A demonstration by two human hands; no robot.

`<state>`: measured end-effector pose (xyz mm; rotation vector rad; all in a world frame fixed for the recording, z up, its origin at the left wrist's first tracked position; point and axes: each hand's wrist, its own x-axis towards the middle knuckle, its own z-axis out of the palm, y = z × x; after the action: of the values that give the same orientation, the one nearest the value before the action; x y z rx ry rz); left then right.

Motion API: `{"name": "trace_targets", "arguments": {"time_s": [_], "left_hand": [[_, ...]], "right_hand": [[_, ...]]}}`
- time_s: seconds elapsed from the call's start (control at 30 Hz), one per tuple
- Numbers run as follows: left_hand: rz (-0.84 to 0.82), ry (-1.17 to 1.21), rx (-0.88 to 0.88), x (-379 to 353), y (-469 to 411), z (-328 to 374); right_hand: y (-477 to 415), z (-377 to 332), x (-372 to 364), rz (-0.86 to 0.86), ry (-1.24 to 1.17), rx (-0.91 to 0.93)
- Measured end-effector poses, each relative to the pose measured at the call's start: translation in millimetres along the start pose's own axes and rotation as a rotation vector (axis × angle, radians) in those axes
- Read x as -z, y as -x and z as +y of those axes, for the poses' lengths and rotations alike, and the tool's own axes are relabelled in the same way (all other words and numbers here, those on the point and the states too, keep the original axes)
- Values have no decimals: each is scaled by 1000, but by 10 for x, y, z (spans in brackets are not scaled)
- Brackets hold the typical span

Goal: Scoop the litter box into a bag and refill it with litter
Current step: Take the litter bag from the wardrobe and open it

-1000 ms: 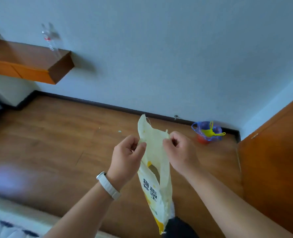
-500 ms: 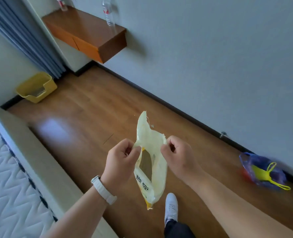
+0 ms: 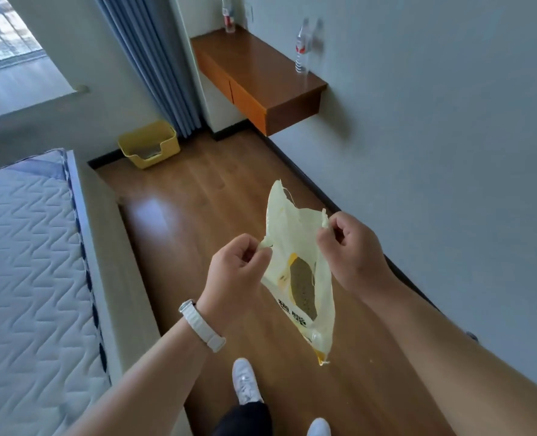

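the litter bag (image 3: pixel 279 221) hangs lengthwise down before me, my left hand (image 3: pixel 232 272) and right hand (image 3: pixel 352 250) each pinching a side of its open mouth, with the litter box (image 3: pixel 170 145) well ahead to the left by the curtain (image 3: pixel 154 58), on my left hand's side.

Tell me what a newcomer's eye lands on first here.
The pale yellow bag at centre comes first, its top pinched on either side by the left hand and right hand, with grey grains showing through its window. Next, the yellow litter box on the floor far back by the curtain, and the bed filling the left side.
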<state>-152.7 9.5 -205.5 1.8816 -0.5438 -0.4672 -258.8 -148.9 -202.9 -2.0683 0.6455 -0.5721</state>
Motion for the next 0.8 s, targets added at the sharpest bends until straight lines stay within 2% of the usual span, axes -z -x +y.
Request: {"name": "trace_targets", "arguments": {"time_s": [0.27,0.47,0.8], "left_hand": [[-44,59,91,604,-1226,-576],[-91,84,134,1358,-2253,-803],[130,107,69,2531,-3542,-935]], "right_hand": [[-1133,88,-979,-92,78,-100],[-2023,-227,-1741,-191,66,-134],[-3479,-894,-2853,-242,22,23]]}}
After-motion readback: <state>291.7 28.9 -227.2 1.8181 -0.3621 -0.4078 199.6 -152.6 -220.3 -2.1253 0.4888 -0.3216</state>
